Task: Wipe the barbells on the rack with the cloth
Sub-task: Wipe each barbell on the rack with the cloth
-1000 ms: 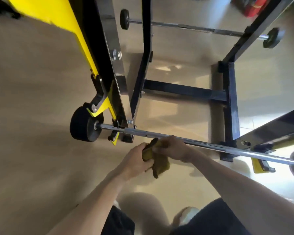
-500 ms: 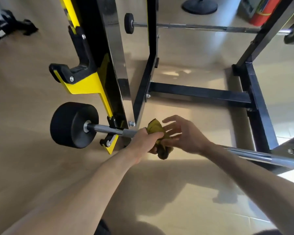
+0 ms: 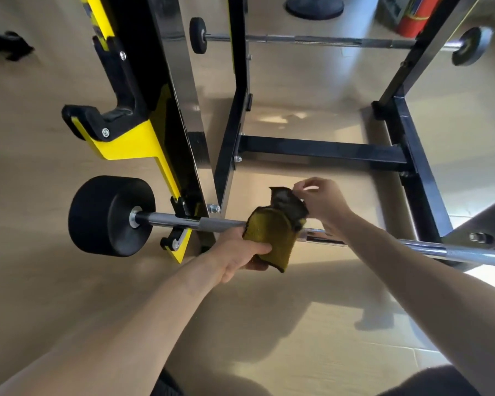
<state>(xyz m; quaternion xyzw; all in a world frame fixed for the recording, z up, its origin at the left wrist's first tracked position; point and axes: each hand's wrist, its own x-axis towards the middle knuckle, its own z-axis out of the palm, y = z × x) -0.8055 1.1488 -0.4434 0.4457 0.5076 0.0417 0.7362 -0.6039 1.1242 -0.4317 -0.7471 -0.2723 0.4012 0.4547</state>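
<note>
A steel barbell (image 3: 412, 247) lies low across the black and yellow rack (image 3: 183, 115), with a thick black weight (image 3: 109, 215) on its left end. An olive-yellow cloth (image 3: 269, 232) is draped over the bar just right of the rack upright. My left hand (image 3: 240, 252) grips the cloth's near side from below the bar. My right hand (image 3: 320, 204) pinches the cloth's dark far corner above the bar. A second barbell (image 3: 326, 40) rests on the far side of the rack with small black plates.
The rack's black base beams (image 3: 326, 150) lie on the tan floor beyond the bar. An empty yellow and black hook (image 3: 106, 121) sticks out at left. A red cylinder (image 3: 415, 18) and a round black base (image 3: 315, 5) stand at the back.
The cloth went from bunched between both hands to spread over the bar. My right hand opened, then pinched the far corner and lifted it. The view moved closer to the bar's left end.
</note>
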